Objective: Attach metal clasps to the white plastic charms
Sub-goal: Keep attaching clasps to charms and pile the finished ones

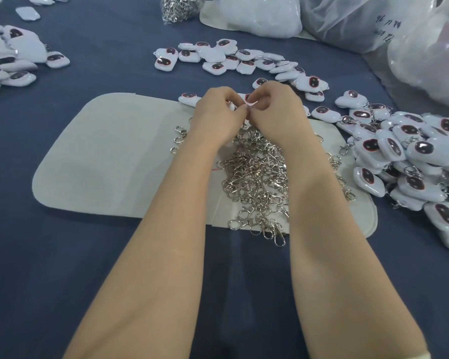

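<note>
Head view: left hand (218, 110) and right hand (276, 106) pinch one white charm (243, 97) together; metal clasps (257, 174) heaped beneath.

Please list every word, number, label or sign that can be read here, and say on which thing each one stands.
Clear plastic bag: two rows of dark handwritten marks, perhaps digits, too blurred and slanted to read.
White charms: a dark oval with a red rim, no lettering visible.
Metal clasps and white mat: no text visible.
</note>
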Action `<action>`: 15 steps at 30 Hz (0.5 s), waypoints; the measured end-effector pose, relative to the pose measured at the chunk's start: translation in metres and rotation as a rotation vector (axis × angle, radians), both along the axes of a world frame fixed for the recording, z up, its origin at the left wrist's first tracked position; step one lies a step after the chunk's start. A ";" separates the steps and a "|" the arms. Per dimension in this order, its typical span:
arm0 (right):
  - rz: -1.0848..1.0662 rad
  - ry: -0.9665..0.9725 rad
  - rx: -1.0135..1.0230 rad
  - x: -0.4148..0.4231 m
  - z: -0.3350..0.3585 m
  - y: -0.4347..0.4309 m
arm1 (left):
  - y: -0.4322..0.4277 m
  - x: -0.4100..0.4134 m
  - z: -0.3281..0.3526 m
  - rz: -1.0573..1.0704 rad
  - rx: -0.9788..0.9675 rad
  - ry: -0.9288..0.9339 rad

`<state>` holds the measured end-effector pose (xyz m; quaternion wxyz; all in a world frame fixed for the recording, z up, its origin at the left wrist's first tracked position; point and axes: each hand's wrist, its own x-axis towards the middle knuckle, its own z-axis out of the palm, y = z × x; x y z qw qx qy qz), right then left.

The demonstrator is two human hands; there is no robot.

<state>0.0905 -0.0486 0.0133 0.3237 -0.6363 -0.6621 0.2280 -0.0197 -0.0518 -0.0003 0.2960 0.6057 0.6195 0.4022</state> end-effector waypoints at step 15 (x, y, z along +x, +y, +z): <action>-0.026 0.102 0.097 -0.005 -0.002 0.002 | 0.001 0.002 0.000 0.058 -0.011 -0.075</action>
